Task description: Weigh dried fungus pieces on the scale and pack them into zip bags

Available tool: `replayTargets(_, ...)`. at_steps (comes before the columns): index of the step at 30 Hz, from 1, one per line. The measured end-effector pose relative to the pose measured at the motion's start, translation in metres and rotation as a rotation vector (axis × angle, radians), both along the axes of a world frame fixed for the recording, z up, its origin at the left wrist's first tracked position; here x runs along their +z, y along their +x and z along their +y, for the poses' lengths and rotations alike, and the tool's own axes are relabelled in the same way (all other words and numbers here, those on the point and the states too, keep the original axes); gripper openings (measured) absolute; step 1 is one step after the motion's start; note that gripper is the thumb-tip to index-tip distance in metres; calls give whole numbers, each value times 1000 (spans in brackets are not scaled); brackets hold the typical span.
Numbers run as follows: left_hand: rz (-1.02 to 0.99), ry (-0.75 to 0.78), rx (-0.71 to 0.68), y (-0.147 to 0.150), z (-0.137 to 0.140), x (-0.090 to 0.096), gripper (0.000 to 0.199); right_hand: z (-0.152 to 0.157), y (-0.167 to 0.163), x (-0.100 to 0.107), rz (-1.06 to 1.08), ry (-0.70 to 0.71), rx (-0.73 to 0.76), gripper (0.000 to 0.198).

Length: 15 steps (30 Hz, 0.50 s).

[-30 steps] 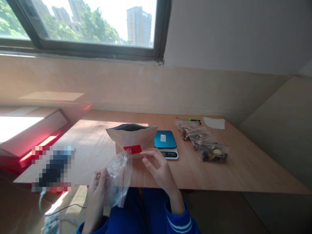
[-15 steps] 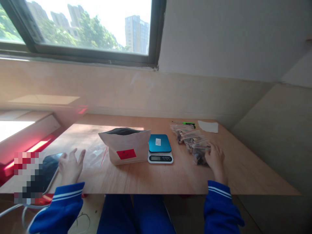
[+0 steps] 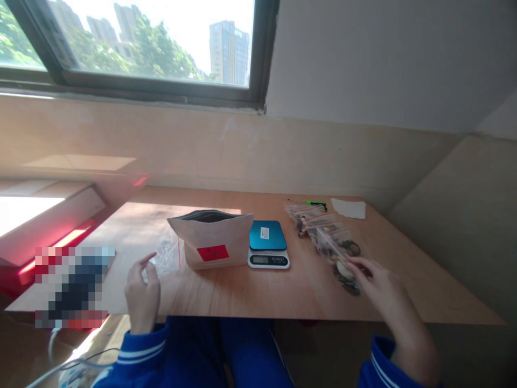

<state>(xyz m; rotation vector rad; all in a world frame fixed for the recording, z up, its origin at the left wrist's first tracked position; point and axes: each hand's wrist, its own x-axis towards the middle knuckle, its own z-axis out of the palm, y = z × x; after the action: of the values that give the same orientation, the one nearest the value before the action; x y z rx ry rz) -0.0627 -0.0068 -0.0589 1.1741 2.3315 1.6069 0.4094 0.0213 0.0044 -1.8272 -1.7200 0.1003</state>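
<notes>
Where it lay flat before, filled bag [image 3: 343, 258] now in right hand [image 3: 375, 285].

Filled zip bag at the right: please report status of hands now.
Right hand holds filled zip bag. Left hand beside empty zip bag. Nothing between them.

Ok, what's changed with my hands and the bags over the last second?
The left hand let go of the empty clear bag, now flat on the table. The right hand moved right and lifted the nearest filled bag. Paper pouch and scale stayed put.
</notes>
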Motion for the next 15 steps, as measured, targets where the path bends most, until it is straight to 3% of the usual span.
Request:
replayTargets(1,-158,31,-62,14,-10,6,39,-8,-23,9,40,-16,70,31)
replayTargets(3,-427,42,-359,46,-28,16,41,-19,-70,25,133,-69,255,29)
replayTargets(7,-578,0,-682,98,-40,28,47,-25,-157,44,262,-200,589,21)
replayTargets(11,-727,62,-598,106,-23,28,59,-13,-215,33,355,-269,767,16)
replayTargets(15,-781,-45,-492,89,-13,18,61,-3,-240,10,463,-426,884,15)
